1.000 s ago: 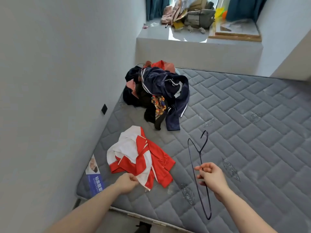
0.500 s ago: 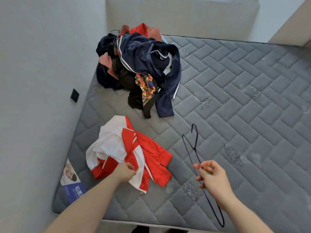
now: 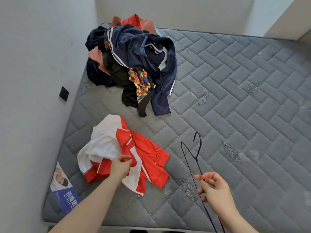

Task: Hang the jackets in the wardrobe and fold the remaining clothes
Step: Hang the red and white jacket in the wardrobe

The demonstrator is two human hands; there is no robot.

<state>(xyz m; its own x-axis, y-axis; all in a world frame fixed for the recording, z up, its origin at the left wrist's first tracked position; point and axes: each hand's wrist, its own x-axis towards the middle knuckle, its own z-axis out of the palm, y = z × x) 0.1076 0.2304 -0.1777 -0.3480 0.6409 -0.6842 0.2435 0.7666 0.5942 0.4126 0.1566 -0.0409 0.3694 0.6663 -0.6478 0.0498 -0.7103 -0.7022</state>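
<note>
Left hand (image 3: 120,167) gripping red and white jacket (image 3: 127,153) on grey mattress (image 3: 235,115), near the wall-side edge. Right hand (image 3: 213,190) pinching thin wire hanger (image 3: 196,158) just beside jacket. Pile of dark clothes (image 3: 134,64) farther up mattress, apart. Blue label (image 3: 65,194) at mattress corner.

The right half of the grey mattress (image 3: 244,101) lies bare from the far edge to the near edge, broad room for a hand to pass. On the left, the wall (image 3: 33,81) runs close along the mattress edge and shuts that side. A heap of dark clothes (image 3: 133,64) fills the far left corner, touching the wall side. The red and white jacket (image 3: 121,153) covers the near left part, with a bare strip of mattress between it and the heap. The wire hanger (image 3: 193,158) stands just right of the jacket, narrowing the gap there. A printed label (image 3: 65,194) lies flat at the near left corner.
</note>
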